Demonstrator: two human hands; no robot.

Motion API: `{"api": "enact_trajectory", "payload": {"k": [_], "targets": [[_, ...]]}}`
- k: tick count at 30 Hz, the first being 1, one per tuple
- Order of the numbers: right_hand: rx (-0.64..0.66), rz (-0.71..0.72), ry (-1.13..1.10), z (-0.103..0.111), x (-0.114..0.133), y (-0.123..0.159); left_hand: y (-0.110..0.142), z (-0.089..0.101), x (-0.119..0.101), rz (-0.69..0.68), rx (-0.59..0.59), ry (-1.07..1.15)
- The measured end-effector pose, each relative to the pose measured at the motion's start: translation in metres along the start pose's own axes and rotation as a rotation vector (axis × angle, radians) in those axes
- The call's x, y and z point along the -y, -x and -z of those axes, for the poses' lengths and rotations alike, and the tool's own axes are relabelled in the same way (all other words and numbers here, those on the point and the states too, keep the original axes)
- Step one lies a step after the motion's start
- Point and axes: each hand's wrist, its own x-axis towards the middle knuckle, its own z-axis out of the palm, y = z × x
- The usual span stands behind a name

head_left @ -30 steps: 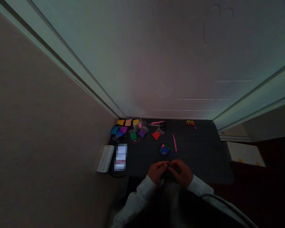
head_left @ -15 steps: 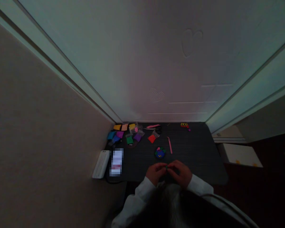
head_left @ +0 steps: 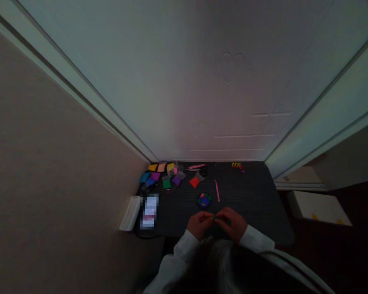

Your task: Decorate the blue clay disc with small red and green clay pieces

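Observation:
Near the front edge of the dark table, my left hand (head_left: pixel 200 223) and my right hand (head_left: pixel 232 223) meet fingertip to fingertip. Both pinch a tiny piece of green clay (head_left: pixel 214 217) between them; its exact shape is too small to make out. Just beyond the fingers lies a round blue clay piece (head_left: pixel 205 201) with pink, green and yellow bits on it. A pair of pink tweezers (head_left: pixel 217 191) rests to the right of that piece. Farther back is a small bag of red clay (head_left: pixel 194 182).
Colourful clay packets, among them a green one (head_left: pixel 167 183) and a purple one (head_left: pixel 177 179), crowd the back left. Scissors (head_left: pixel 202 169) lie by the wall. A phone (head_left: pixel 149 211) and a white power strip (head_left: pixel 131 213) are at left. A red-and-yellow piece (head_left: pixel 236 165) sits back right.
The camera view has shifted slightly, so the table items appear a little lower. My hands keep their pinch on the green clay, with the fingers barely changed.

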Motion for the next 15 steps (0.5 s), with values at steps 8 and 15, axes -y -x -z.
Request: {"api": "enact_trajectory", "payload": {"k": [8, 15], "targets": [[0.029, -0.019, 0.011, 0.002, -0.001, -0.001, 0.001, -0.002, 0.004, 0.025, -0.02, 0.077], [0.051, -0.053, 0.025, -0.01, 0.001, -0.001, -0.005, 0.006, 0.022, 0.118, -0.042, 0.161]]}}
